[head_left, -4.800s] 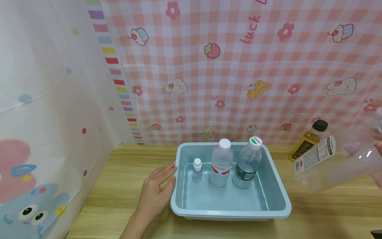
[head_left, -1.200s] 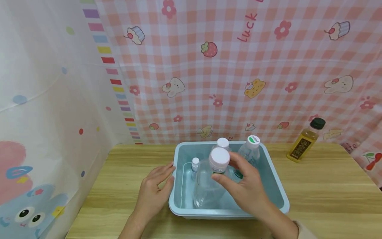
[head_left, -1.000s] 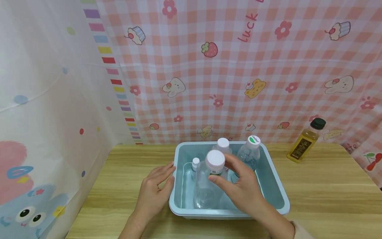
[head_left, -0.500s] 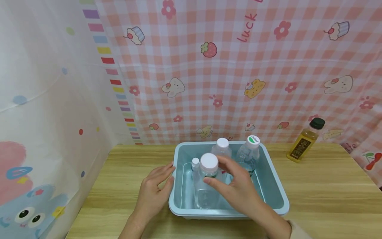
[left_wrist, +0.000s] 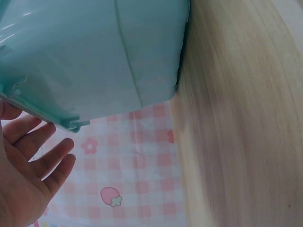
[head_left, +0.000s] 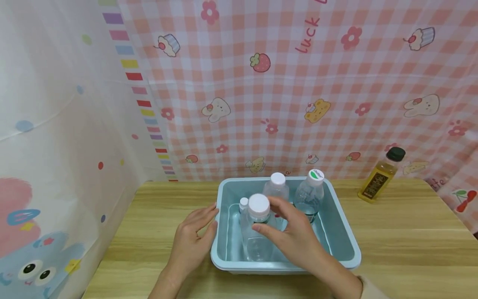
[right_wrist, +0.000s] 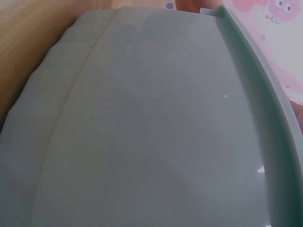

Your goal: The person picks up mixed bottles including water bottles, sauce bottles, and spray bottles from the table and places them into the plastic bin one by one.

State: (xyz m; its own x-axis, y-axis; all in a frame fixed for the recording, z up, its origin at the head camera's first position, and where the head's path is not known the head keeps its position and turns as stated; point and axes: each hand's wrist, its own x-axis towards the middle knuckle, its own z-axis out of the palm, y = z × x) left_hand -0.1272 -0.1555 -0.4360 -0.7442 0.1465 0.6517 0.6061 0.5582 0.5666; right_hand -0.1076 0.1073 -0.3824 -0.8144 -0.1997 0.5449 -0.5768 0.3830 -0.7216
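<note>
A light blue plastic basin (head_left: 231, 265) sits on the table. My right hand (head_left: 298, 234) grips the neck of a large clear plastic bottle (head_left: 257, 248), below its white cap. That bottle stands about upright inside the basin, at the front left. My left hand (head_left: 194, 232) touches the basin's left rim with fairly straight fingers; in the left wrist view the hand (left_wrist: 28, 165) is under the rim's edge. Behind the large bottle are a small white-capped bottle (head_left: 244, 202), a white-capped water bottle (head_left: 277, 189) and another water bottle (head_left: 309, 197). The basin's wall (right_wrist: 156, 118) fills the right wrist view, hiding the right hand.
To the right of the basin, a small bottle of yellow oil (head_left: 378, 180) with a dark cap stands at the back of the wooden table (head_left: 407, 236). A pink checked cloth (head_left: 239, 83) hangs behind the table, and a white printed cloth (head_left: 74, 137) hangs at the left.
My right hand has brought the large bottle from the right side into the basin. Over the last second the bottle's top tips leftward until it stands about upright. The left hand stays at the rim.
</note>
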